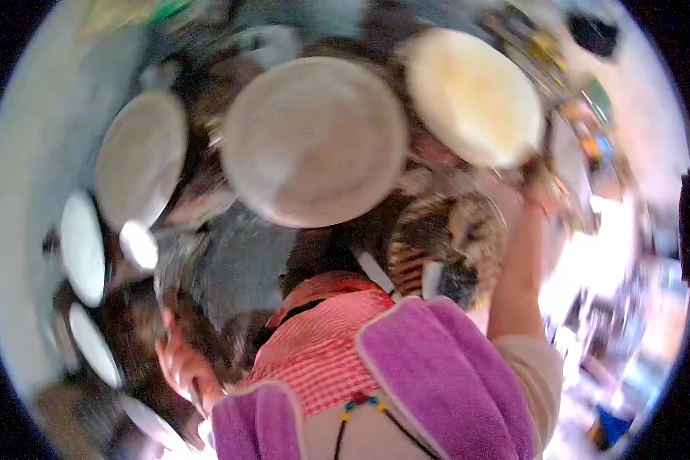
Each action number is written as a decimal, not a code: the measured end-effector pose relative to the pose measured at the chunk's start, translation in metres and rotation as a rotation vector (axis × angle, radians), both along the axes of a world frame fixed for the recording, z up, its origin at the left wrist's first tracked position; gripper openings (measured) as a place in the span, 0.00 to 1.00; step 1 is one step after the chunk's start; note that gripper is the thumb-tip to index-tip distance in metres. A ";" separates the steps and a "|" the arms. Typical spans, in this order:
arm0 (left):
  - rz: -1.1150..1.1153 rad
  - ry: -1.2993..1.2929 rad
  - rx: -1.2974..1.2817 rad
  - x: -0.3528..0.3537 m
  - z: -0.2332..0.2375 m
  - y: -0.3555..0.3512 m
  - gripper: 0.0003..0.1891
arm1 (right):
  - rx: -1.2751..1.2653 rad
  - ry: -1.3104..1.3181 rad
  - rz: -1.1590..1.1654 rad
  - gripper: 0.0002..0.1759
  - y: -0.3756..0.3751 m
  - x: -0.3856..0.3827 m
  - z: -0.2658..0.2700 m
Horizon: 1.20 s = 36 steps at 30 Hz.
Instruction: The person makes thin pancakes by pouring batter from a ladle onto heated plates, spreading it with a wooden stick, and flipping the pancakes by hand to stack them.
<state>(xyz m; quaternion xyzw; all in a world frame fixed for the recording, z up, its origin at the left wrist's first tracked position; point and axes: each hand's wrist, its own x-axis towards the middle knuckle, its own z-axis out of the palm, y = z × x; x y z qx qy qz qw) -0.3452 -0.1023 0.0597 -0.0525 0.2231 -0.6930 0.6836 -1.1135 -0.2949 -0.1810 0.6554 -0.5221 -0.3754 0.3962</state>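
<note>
- Toward eight o'clock in the head view, I see the left hand [185, 366] closed around the handle of a ladle-like utensil [139, 245], whose pale round end points up toward nine.
- Just before three o'clock, the right hand [542, 188] is beside the lower edge of a cream-coloured disc [475, 98] at half past one. Blur hides its fingers, so I cannot tell whether it grips, touches or stands open.
- At twelve sits a large grey-brown disc [314, 142]; a second grey-brown disc [142, 161] lies toward ten, above the utensil's round end.
- Near three, below the right hand, I make out a striped round basket [418, 270] with a dark item [458, 287] at its lower side.
- My judgement of the risks: with the hands so far apart, attention on one side could let the utensil's end knock the disc above it. If the right hand is on the cream disc's rim, a one-sided pull could tip it. The purple cloth [445, 368] hanging at five could snag on the basket should the person lean forward.
</note>
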 end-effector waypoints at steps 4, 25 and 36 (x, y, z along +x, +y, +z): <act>0.248 -0.080 -0.025 0.022 -0.001 0.050 0.28 | 0.204 -0.973 -0.464 0.26 0.008 0.081 0.010; 1.297 -0.423 1.464 -0.039 -0.126 0.474 0.20 | 2.149 -0.582 -0.433 0.37 0.402 0.874 0.134; 0.128 -0.717 1.981 -0.004 -0.347 0.561 0.17 | 2.009 -0.257 -0.367 0.34 0.504 0.957 0.052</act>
